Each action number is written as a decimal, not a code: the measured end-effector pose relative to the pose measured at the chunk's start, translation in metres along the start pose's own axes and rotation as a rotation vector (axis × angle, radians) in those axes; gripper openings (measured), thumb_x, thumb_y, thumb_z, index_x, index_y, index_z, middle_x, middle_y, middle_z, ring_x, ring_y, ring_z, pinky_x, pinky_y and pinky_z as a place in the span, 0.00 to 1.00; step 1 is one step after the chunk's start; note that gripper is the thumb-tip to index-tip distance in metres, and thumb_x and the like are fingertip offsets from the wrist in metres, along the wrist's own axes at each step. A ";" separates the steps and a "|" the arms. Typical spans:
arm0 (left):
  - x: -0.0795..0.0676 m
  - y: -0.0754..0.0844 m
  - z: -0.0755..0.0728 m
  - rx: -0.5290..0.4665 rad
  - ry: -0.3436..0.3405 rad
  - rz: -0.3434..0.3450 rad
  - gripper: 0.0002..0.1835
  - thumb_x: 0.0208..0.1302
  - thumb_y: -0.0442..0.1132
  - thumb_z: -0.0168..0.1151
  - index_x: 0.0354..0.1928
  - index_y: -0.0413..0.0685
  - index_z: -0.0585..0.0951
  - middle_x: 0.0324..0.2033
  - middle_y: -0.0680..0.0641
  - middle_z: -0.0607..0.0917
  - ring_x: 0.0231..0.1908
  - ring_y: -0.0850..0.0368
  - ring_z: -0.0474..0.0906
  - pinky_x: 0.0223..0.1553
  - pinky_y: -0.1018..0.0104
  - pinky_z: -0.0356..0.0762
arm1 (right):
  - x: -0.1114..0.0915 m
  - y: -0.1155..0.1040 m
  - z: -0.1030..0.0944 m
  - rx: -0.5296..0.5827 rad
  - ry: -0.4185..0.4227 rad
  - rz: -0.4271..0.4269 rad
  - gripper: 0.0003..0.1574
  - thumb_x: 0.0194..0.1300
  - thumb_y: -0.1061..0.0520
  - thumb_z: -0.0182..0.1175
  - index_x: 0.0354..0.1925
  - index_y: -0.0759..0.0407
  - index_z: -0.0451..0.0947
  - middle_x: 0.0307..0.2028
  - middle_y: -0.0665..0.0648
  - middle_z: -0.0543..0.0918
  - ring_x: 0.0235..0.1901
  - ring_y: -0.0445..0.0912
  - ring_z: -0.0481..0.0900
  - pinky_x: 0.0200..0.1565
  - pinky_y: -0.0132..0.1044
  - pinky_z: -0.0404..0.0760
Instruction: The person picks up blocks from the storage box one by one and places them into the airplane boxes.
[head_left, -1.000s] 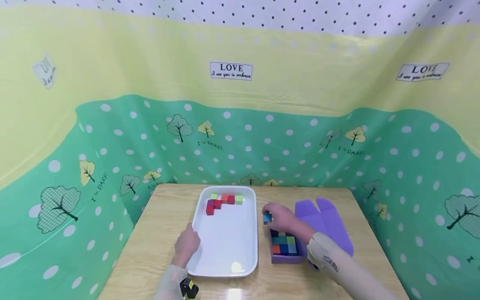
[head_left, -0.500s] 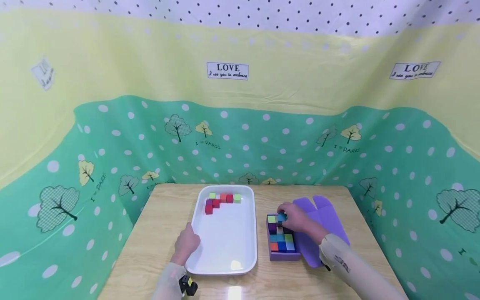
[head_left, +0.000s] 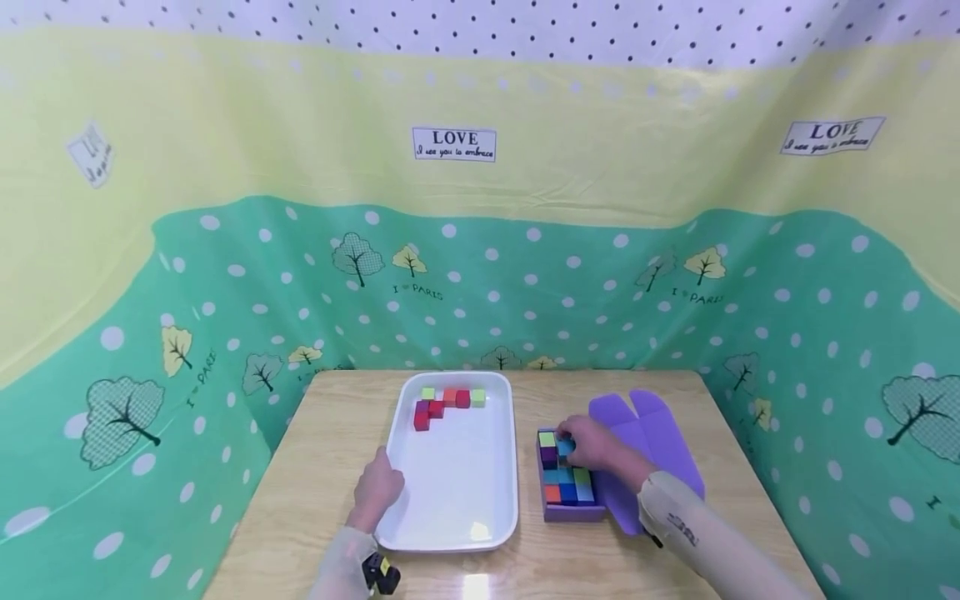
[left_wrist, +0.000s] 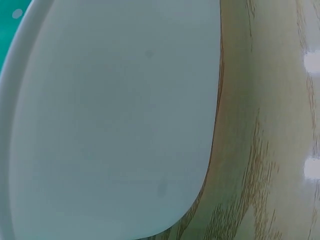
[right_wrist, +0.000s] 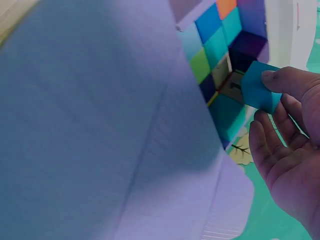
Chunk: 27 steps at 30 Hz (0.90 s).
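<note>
My right hand point(head_left: 592, 442) pinches a blue-teal cube point(right_wrist: 261, 86) between thumb and fingers, over the far part of an open purple box point(head_left: 573, 514). In the right wrist view the cube is tilted, beside a gap among packed cubes, a dark purple cube point(right_wrist: 248, 47) and a teal cube point(right_wrist: 227, 116) close by. My left hand point(head_left: 377, 487) grips the left rim of a white tray point(head_left: 450, 492); the left wrist view shows tray and table but no hand. Red, orange, light green and purple cubes, such as a red cube point(head_left: 422, 421), sit at the tray's far end.
The box's purple lid point(head_left: 663, 442) lies folded open to the right, partly under my right forearm. Both containers stand on a wooden table point(head_left: 322, 442). A green and yellow patterned curtain point(head_left: 465, 283) encloses the back and sides.
My right hand, carrying the blue-teal cube, has moved right from the space between tray and box to over the box's far part. The left hand stays at the tray.
</note>
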<state>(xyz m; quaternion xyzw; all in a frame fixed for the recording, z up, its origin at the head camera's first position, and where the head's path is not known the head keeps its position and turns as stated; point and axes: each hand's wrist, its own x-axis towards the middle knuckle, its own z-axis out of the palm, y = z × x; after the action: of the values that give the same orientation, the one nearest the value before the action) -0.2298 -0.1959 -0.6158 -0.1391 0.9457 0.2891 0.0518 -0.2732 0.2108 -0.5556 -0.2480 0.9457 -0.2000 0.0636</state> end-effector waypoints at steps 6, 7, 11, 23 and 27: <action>0.003 -0.001 0.001 0.003 0.016 -0.007 0.32 0.53 0.33 0.49 0.61 0.32 0.55 0.49 0.28 0.70 0.44 0.35 0.71 0.39 0.46 0.72 | 0.003 0.005 0.010 0.010 -0.015 -0.015 0.20 0.36 0.62 0.65 0.35 0.57 0.77 0.31 0.49 0.76 0.29 0.40 0.70 0.34 0.36 0.74; 0.004 0.000 0.002 0.000 0.025 -0.001 0.31 0.53 0.33 0.49 0.60 0.32 0.56 0.48 0.29 0.71 0.43 0.35 0.72 0.38 0.46 0.72 | 0.004 0.006 0.011 0.012 -0.008 -0.016 0.21 0.36 0.63 0.65 0.35 0.57 0.77 0.31 0.49 0.76 0.30 0.41 0.70 0.34 0.37 0.74; 0.007 -0.002 0.004 0.004 0.025 0.009 0.32 0.52 0.33 0.49 0.61 0.32 0.55 0.48 0.29 0.71 0.42 0.36 0.72 0.37 0.46 0.73 | 0.005 0.008 0.013 0.001 0.000 0.000 0.21 0.36 0.63 0.66 0.35 0.56 0.77 0.31 0.49 0.75 0.31 0.41 0.70 0.36 0.37 0.74; 0.005 -0.004 0.006 0.003 0.040 0.032 0.31 0.51 0.33 0.50 0.59 0.33 0.58 0.44 0.30 0.74 0.37 0.38 0.75 0.32 0.49 0.75 | 0.003 0.016 0.025 0.015 -0.007 0.002 0.16 0.37 0.61 0.67 0.29 0.51 0.75 0.28 0.47 0.73 0.27 0.41 0.68 0.32 0.35 0.72; 0.004 -0.004 0.006 0.003 0.032 0.022 0.31 0.50 0.33 0.49 0.59 0.33 0.58 0.43 0.30 0.75 0.36 0.39 0.75 0.31 0.50 0.75 | 0.002 0.017 0.025 0.007 -0.014 -0.008 0.14 0.38 0.60 0.68 0.25 0.51 0.73 0.25 0.46 0.71 0.25 0.40 0.66 0.28 0.33 0.69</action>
<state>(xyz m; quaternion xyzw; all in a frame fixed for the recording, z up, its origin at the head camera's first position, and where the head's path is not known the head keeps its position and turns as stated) -0.2324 -0.1967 -0.6236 -0.1332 0.9484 0.2859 0.0337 -0.2765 0.2143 -0.5856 -0.2529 0.9435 -0.2020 0.0706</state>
